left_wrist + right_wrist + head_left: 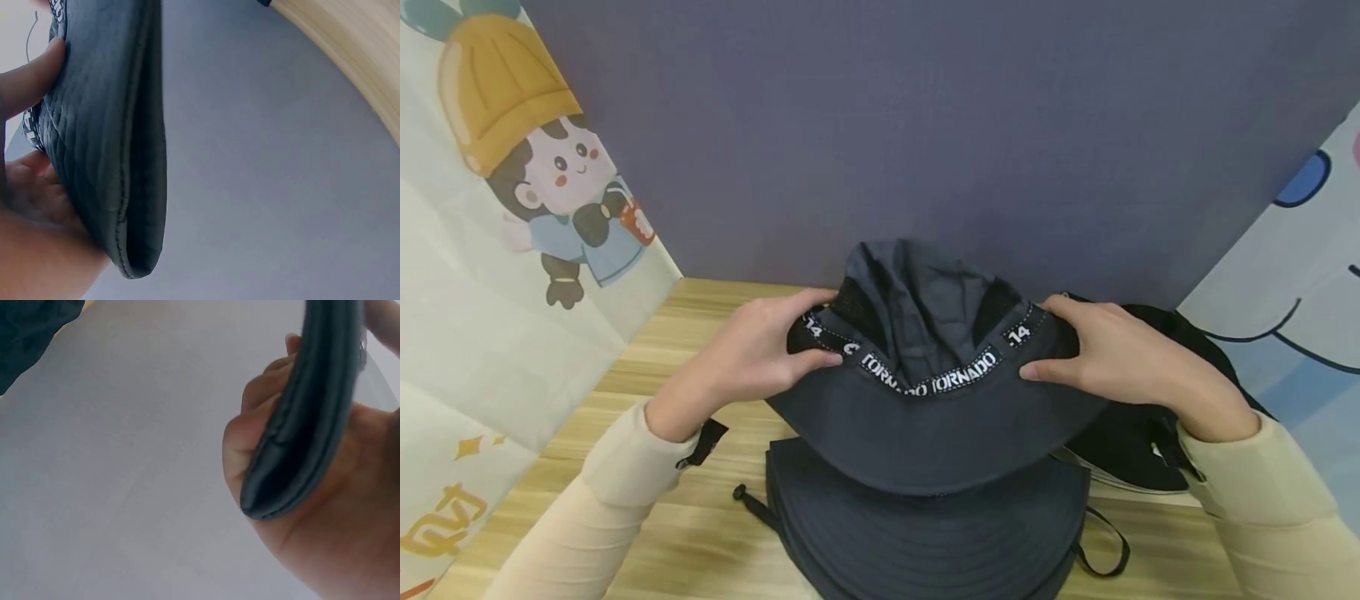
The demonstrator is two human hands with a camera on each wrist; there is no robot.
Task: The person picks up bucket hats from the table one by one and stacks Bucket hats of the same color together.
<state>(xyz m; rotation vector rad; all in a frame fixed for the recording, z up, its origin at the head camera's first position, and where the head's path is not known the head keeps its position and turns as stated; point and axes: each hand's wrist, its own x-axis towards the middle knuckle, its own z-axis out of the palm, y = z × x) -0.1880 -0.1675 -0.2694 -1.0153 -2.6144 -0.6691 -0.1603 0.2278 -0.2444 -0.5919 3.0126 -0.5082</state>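
Both hands hold a dark grey bucket hat [917, 454] by its sides, inner side toward me. White TORNADO lettering runs along its inner band, and the crown sags behind. My left hand [760, 346] pinches the left side, thumb on the brim's inner face. On the right side, my right hand [1108, 354] has the same grip. In the left wrist view the brim [103, 137] stands edge-on against the left hand [37, 206]. The right wrist view shows curled fingers [250, 434] behind the folded brim [312, 412]. Beneath lies a stack of dark hats [925, 542].
A black hat [1131, 446] lies at the right, partly hidden by the right hand. A cord with a toggle [754, 502] and a thin strap [1123, 554] stick out from the stack onto the wooden table [700, 533]. A grey-blue panel [925, 125] stands behind.
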